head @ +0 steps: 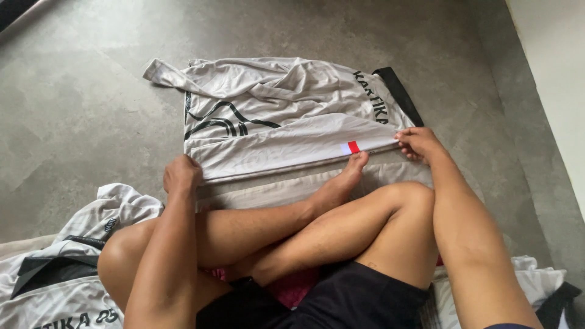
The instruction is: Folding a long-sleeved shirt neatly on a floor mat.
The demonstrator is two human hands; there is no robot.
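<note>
A light grey jersey (274,116) with black curved lines and black trim lies spread on the grey floor in front of my crossed legs. One sleeve with a small red and white patch is folded across its body. My left hand (181,175) grips the near left edge of the fold. My right hand (419,142) pinches the sleeve's cuff at the right end. My bare foot (341,183) rests on the jersey's lower part between the two hands.
More light grey and black jerseys (61,268) lie heaped at my left knee, and others (542,286) sit by my right hip. A pale wall (557,73) runs along the right side. Grey floor (79,109) surrounds the jersey.
</note>
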